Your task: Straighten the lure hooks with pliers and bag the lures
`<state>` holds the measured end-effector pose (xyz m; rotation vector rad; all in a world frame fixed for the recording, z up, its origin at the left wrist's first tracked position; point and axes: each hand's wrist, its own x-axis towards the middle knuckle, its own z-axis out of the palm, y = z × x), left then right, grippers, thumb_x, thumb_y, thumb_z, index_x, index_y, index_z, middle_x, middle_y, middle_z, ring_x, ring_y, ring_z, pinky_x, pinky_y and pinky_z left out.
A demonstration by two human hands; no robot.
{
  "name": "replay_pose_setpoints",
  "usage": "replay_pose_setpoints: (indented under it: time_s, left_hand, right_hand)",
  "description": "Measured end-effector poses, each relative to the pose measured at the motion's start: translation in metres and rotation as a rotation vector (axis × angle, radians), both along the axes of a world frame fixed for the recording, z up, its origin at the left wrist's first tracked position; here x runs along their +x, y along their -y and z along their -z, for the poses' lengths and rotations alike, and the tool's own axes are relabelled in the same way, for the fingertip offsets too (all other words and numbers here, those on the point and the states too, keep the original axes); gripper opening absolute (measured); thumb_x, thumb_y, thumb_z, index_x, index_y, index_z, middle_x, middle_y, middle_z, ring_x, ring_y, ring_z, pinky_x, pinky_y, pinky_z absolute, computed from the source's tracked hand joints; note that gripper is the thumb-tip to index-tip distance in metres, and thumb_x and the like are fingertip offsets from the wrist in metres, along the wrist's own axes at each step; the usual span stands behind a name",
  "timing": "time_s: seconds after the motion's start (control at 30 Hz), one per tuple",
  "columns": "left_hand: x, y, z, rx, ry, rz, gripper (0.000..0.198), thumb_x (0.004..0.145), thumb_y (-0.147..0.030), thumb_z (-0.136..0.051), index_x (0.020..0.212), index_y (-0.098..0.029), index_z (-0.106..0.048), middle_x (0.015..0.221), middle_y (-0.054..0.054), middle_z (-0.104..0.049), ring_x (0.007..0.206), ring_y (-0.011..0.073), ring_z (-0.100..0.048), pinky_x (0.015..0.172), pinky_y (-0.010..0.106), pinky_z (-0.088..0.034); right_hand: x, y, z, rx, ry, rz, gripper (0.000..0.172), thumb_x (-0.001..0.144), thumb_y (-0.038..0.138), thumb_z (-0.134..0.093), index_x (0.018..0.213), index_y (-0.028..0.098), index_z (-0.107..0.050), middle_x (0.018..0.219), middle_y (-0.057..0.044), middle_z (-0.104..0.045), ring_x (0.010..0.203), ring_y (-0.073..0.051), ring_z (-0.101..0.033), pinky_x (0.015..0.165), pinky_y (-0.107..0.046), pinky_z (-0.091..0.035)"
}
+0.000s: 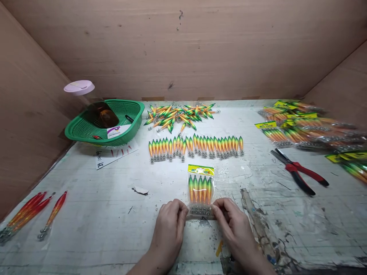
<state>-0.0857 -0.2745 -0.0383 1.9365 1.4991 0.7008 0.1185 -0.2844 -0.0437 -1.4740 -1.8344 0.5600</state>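
Note:
A clear packet of fishing lures point(200, 191) with a yellow and green header lies flat in front of me, several green and orange lures side by side in it, hooks toward me. My left hand point(171, 225) pinches the packet's lower left corner. At its lower right corner, the thumb and fingers of my right hand point(233, 223) are closed on the edge. Just beyond lies a row of loose lures point(195, 147) with their hooks pointing my way. Behind that row is a jumbled pile of lures point(180, 116) in the same colours.
A green basket point(133, 131) at the back left holds a lidded cup point(100, 112). Red lures point(54, 214) lie at the left. Filled lure packets point(309, 128) are heaped at the right, with red-handled pliers point(301, 173) nearer me. Wooden walls point(183, 49) enclose the table.

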Motion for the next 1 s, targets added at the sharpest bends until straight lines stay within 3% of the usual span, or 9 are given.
replay_pose_setpoints:
  time_s: [0.07, 0.17, 0.3, 0.43, 0.5, 0.63, 0.73, 0.87, 1.0]
  left_hand:
    - [0.004, -0.002, -0.004, -0.059, 0.011, -0.040, 0.023, 0.098, -0.023, -0.041, 0.078, -0.021, -0.053, 0.074, 0.003, -0.061, 0.071, 0.0197, -0.057, 0.064, 0.032, -0.046]
    - [0.004, -0.007, -0.005, 0.064, 0.072, 0.035, 0.018, 0.096, -0.020, -0.044, 0.081, -0.022, -0.056, 0.082, 0.005, -0.062, 0.080, 0.0212, -0.057, 0.070, 0.034, -0.047]
    - [-0.005, -0.009, 0.000, 0.270, 0.206, 0.209, 0.016, 0.091, -0.010, -0.047, 0.083, -0.022, -0.054, 0.084, 0.004, -0.064, 0.084, 0.0201, -0.054, 0.073, 0.032, -0.045]
    - [-0.009, -0.003, 0.004, 0.342, 0.136, 0.338, 0.022, 0.091, -0.003, -0.042, 0.087, -0.022, -0.053, 0.080, 0.002, -0.066, 0.081, 0.0182, -0.053, 0.074, 0.032, -0.042]
    - [-0.007, 0.001, 0.005, 0.309, 0.091, 0.282, 0.022, 0.092, -0.005, -0.041, 0.084, -0.022, -0.053, 0.076, 0.002, -0.064, 0.077, 0.0180, -0.053, 0.071, 0.032, -0.041]
    - [0.007, 0.008, 0.009, 0.087, 0.047, -0.001, 0.021, 0.097, -0.020, -0.042, 0.079, -0.022, -0.053, 0.075, 0.003, -0.061, 0.072, 0.0187, -0.055, 0.065, 0.031, -0.044]
    - [0.017, 0.009, 0.012, 0.033, 0.032, -0.169, 0.025, 0.096, -0.029, -0.044, 0.072, -0.023, -0.050, 0.069, 0.001, -0.059, 0.067, 0.0193, -0.055, 0.062, 0.030, -0.042]
    - [0.022, -0.002, 0.000, -0.137, -0.029, -0.202, 0.028, 0.087, -0.029, -0.050, 0.061, -0.023, -0.042, 0.055, -0.002, -0.052, 0.055, 0.0176, -0.051, 0.056, 0.027, -0.034]
    - [0.027, -0.017, -0.023, -0.376, -0.279, -0.155, 0.029, 0.085, -0.022, -0.049, 0.058, -0.023, -0.037, 0.052, -0.003, -0.050, 0.050, 0.0163, -0.047, 0.053, 0.026, -0.024]
  right_hand:
    - [-0.006, -0.001, 0.006, -0.018, -0.001, 0.072, 0.022, 0.100, 0.025, -0.045, 0.079, 0.023, -0.052, 0.069, 0.000, -0.058, 0.060, -0.015, -0.056, 0.052, -0.025, -0.046]
    - [-0.008, -0.003, 0.010, -0.015, -0.010, 0.100, 0.022, 0.100, 0.027, -0.046, 0.079, 0.023, -0.052, 0.070, -0.001, -0.057, 0.061, -0.015, -0.055, 0.054, -0.025, -0.046]
    - [0.001, -0.002, 0.007, 0.023, -0.048, 0.050, 0.021, 0.100, 0.024, -0.045, 0.081, 0.023, -0.054, 0.072, -0.001, -0.058, 0.068, -0.017, -0.057, 0.060, -0.027, -0.049]
    - [0.014, 0.007, 0.003, 0.023, -0.068, -0.047, 0.019, 0.097, 0.024, -0.048, 0.082, 0.024, -0.058, 0.073, -0.002, -0.062, 0.072, -0.018, -0.059, 0.062, -0.028, -0.051]
    - [0.014, 0.013, 0.003, 0.002, -0.059, -0.036, 0.019, 0.097, 0.024, -0.048, 0.082, 0.025, -0.058, 0.073, -0.002, -0.061, 0.072, -0.018, -0.059, 0.061, -0.029, -0.051]
    - [0.001, 0.018, 0.007, -0.018, -0.021, 0.127, 0.021, 0.098, 0.025, -0.046, 0.081, 0.024, -0.057, 0.069, -0.001, -0.057, 0.068, -0.019, -0.054, 0.059, -0.030, -0.045]
    - [-0.012, 0.014, 0.012, -0.017, 0.003, 0.239, 0.022, 0.096, 0.028, -0.047, 0.075, 0.024, -0.054, 0.066, 0.000, -0.055, 0.065, -0.020, -0.051, 0.061, -0.032, -0.039]
    - [-0.022, 0.007, 0.015, -0.051, 0.007, 0.314, 0.023, 0.091, 0.025, -0.050, 0.068, 0.024, -0.049, 0.061, 0.001, -0.052, 0.063, -0.020, -0.047, 0.063, -0.034, -0.032]
    - [-0.025, 0.003, 0.016, -0.072, -0.023, 0.361, 0.020, 0.087, 0.024, -0.049, 0.068, 0.024, -0.049, 0.070, -0.003, -0.051, 0.072, -0.024, -0.044, 0.067, -0.036, -0.031]
